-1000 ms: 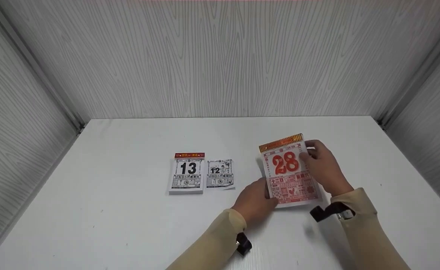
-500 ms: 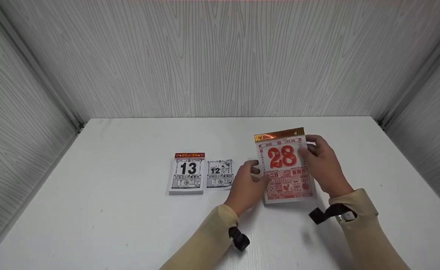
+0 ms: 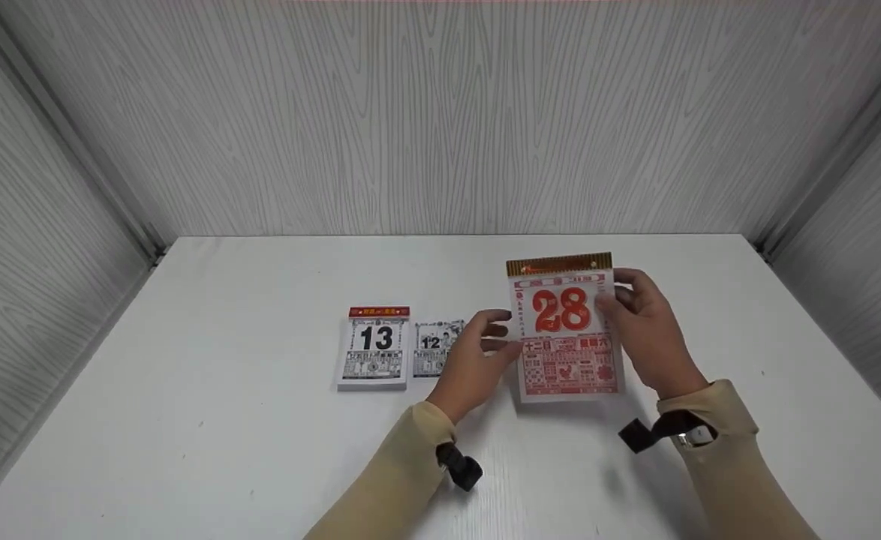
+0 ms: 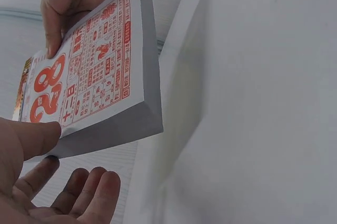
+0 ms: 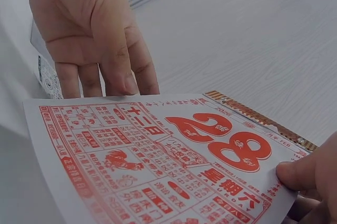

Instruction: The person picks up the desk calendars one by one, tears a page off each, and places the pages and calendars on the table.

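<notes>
A thick tear-off calendar [image 3: 568, 326] with a red 28 and a gold-striped header is held up above the white table, its page facing the head camera. My right hand [image 3: 647, 337] grips its right edge, thumb on the front page and fingers behind. At the left edge is my left hand [image 3: 474, 364]. In the left wrist view its thumb [image 4: 39, 138] lies at the page's edge and the index fingertip [image 4: 47, 165] is at the back edge, while the other fingers are spread below. A smaller calendar pad [image 3: 375, 349] showing 13 lies to the left.
A loose calendar leaf [image 3: 429, 352] marked 12 lies right of the small pad, partly covered by my left hand in the head view. A grey wood-grain back wall [image 3: 440, 120] and side walls enclose the white table [image 3: 223, 420].
The large calendar has risen slightly and turned more upright and square. My left hand has slid from its lower left corner up along the left edge, and further left.
</notes>
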Motion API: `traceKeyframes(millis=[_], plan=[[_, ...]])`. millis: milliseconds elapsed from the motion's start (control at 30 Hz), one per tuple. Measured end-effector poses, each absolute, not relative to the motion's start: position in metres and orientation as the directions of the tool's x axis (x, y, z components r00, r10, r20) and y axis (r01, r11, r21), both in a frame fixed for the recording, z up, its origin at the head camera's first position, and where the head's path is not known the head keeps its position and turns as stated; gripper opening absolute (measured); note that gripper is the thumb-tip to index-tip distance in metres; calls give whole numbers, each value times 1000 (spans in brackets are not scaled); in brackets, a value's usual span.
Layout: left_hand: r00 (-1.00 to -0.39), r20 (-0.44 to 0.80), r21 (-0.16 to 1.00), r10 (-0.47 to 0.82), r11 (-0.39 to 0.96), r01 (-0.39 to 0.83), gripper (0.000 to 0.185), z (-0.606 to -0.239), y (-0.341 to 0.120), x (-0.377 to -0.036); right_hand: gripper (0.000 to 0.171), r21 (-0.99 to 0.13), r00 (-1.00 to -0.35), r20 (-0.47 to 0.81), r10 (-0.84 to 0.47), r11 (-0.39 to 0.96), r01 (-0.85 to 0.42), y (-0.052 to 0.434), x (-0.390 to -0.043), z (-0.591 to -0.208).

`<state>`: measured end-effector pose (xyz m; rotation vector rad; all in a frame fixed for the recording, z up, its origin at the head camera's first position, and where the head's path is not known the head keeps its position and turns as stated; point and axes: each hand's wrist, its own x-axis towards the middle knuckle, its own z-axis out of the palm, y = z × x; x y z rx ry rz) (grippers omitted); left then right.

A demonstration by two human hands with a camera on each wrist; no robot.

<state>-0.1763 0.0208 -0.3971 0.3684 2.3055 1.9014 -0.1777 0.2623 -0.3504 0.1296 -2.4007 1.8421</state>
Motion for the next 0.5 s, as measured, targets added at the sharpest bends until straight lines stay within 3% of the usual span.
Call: traceKeyframes(millis=[500], plan=[[-951,23,987,308,144,71,52,-388,13,-180,48,-982,-995,99,-11,159,-100,263,-175,-350]])
